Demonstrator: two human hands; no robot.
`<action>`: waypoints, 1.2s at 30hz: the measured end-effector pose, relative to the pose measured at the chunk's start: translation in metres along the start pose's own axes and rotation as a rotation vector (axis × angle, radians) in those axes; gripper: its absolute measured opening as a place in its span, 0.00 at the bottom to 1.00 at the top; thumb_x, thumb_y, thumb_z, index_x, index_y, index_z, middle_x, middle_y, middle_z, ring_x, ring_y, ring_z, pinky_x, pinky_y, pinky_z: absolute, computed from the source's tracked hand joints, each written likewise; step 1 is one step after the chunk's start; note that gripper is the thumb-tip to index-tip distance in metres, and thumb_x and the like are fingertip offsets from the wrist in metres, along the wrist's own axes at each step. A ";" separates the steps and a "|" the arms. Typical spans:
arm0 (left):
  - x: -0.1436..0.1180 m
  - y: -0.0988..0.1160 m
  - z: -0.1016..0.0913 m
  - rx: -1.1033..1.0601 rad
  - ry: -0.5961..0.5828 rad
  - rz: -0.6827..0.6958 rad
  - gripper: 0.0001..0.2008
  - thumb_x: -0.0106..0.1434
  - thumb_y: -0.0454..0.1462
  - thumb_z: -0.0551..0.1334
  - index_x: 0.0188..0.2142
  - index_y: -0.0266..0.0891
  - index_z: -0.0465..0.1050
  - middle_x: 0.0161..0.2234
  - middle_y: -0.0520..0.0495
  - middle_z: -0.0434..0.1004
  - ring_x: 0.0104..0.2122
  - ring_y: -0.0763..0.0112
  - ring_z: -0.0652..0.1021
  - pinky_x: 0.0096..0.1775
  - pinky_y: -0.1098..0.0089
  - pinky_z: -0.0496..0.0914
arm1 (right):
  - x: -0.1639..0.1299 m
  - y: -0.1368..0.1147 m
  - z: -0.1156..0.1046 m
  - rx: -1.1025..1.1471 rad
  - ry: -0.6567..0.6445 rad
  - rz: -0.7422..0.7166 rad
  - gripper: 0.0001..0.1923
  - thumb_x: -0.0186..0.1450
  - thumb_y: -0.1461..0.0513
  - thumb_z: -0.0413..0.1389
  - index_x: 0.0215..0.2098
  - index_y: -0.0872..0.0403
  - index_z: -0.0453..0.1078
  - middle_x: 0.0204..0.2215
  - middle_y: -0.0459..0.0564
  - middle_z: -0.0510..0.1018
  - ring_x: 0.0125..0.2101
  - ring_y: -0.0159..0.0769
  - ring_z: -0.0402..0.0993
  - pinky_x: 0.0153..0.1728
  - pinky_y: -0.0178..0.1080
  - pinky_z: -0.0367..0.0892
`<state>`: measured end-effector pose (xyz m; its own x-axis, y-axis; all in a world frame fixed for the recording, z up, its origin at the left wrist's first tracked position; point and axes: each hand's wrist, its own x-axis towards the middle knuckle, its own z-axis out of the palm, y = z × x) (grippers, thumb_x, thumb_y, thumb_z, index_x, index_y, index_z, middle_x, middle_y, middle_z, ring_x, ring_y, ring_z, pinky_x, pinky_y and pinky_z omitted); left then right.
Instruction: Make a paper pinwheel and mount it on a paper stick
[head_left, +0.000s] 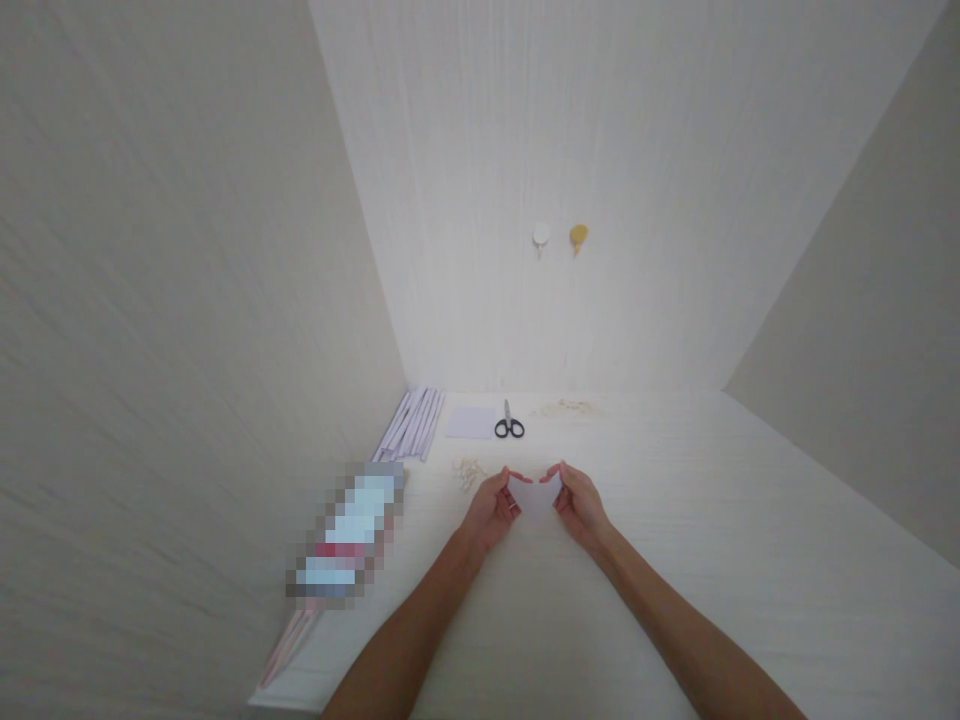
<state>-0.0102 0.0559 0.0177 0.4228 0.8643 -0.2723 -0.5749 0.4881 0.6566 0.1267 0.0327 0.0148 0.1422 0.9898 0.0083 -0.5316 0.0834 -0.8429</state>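
Where hands grip: paper piece [535,497] point-down.

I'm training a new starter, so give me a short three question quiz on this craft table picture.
1. True or false: both hands hold the white paper piece.
2. What lies nearest the scissors? A) flat white sheet B) wall hooks C) pink strips
3. Which hand is closer to the small pale scraps?

Key: 1 true, the left hand and right hand pinch its edges. 2 A, the flat white sheet. 3 the left hand.
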 end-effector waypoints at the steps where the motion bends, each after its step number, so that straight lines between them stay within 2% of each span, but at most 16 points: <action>1: 0.000 0.000 0.000 0.027 -0.009 0.024 0.10 0.54 0.38 0.57 0.22 0.33 0.70 0.23 0.45 0.74 0.24 0.73 0.74 0.32 0.71 0.68 | 0.001 0.000 -0.001 -0.023 0.013 -0.013 0.13 0.49 0.54 0.58 0.19 0.56 0.70 0.16 0.47 0.74 0.18 0.28 0.66 0.20 0.31 0.62; 7: 0.003 -0.005 -0.003 0.287 0.007 0.200 0.13 0.51 0.43 0.57 0.28 0.34 0.70 0.30 0.43 0.75 0.30 0.71 0.74 0.38 0.68 0.67 | 0.010 0.008 -0.012 -0.218 0.192 -0.159 0.15 0.52 0.51 0.53 0.23 0.55 0.69 0.17 0.45 0.71 0.18 0.29 0.63 0.19 0.33 0.58; 12: 0.002 -0.006 -0.004 0.540 0.038 0.251 0.14 0.46 0.43 0.61 0.26 0.32 0.72 0.27 0.46 0.74 0.27 0.72 0.72 0.31 0.71 0.65 | 0.006 0.005 -0.016 -0.500 0.290 -0.297 0.16 0.55 0.52 0.50 0.21 0.56 0.68 0.13 0.42 0.64 0.16 0.27 0.56 0.18 0.32 0.51; 19: -0.005 -0.006 0.005 0.937 -0.063 0.329 0.14 0.48 0.42 0.58 0.18 0.32 0.71 0.15 0.54 0.65 0.19 0.78 0.63 0.24 0.74 0.56 | -0.008 -0.004 -0.002 -0.796 0.173 -0.373 0.15 0.57 0.55 0.47 0.22 0.56 0.69 0.19 0.45 0.71 0.25 0.33 0.63 0.27 0.34 0.55; 24: -0.009 -0.011 0.012 1.127 -0.074 0.445 0.13 0.51 0.41 0.55 0.18 0.33 0.70 0.17 0.54 0.64 0.21 0.77 0.62 0.26 0.73 0.54 | -0.010 -0.003 0.000 -0.866 0.126 -0.375 0.16 0.58 0.56 0.46 0.23 0.56 0.69 0.21 0.47 0.72 0.26 0.34 0.65 0.30 0.34 0.57; 33: -0.006 -0.013 0.010 1.230 0.000 0.529 0.15 0.53 0.41 0.53 0.18 0.34 0.68 0.17 0.53 0.63 0.21 0.77 0.62 0.25 0.73 0.54 | -0.008 -0.001 -0.004 -0.840 0.113 -0.340 0.17 0.59 0.54 0.45 0.23 0.56 0.68 0.20 0.46 0.70 0.24 0.32 0.63 0.25 0.33 0.57; 36: -0.006 -0.012 0.011 1.218 -0.001 0.527 0.15 0.53 0.41 0.53 0.17 0.34 0.67 0.16 0.54 0.62 0.21 0.77 0.61 0.26 0.73 0.55 | -0.003 0.004 -0.007 -0.814 0.105 -0.314 0.17 0.58 0.53 0.45 0.22 0.57 0.66 0.17 0.44 0.66 0.20 0.30 0.59 0.21 0.32 0.54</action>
<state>0.0015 0.0432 0.0190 0.3451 0.9152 0.2082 0.3219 -0.3238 0.8897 0.1300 0.0287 0.0076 0.2791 0.9159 0.2885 0.3002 0.2022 -0.9322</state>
